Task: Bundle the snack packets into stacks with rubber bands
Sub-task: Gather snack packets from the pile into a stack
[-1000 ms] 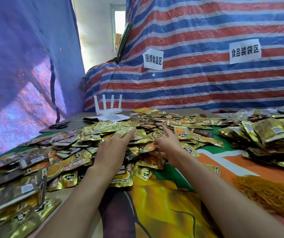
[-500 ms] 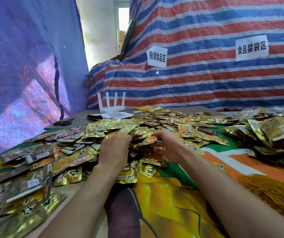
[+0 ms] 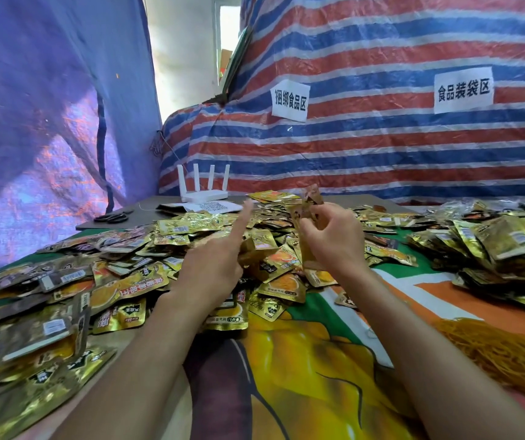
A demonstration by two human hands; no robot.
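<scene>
The right hand (image 3: 331, 241) gripped a thin stack of packets (image 3: 306, 217) upright, fingers and thumb curled round its lower half, nearer the camera than the router (image 3: 202, 193) and to its right. The left hand (image 3: 211, 265) was raised just beside that stack on the router's side, apart from it, with the forefinger straight and pointing toward the router; whether its other fingers held the gold packet beside them could not be told. Below both hands lay the loose heap of packets (image 3: 146, 249), gold and brown, spreading from the router toward the camera, too many to count. The number in the held stack could not be told either. A second heap (image 3: 496, 249) lay far right of the router, and a pile of orange rubber bands (image 3: 505, 357) lay right of it, nearest the camera. Behind the router hung a striped tarp (image 3: 381, 147) with two white signs: the near sign (image 3: 289, 100) read "捆绑食品区", the far sign (image 3: 463, 89) "食品装袋区". The router had four antennas. One sheet (image 3: 213, 206) with a QR code lay just in front of it, one pair of scissors (image 3: 111, 217) to its left. Packet print was too small to read
</scene>
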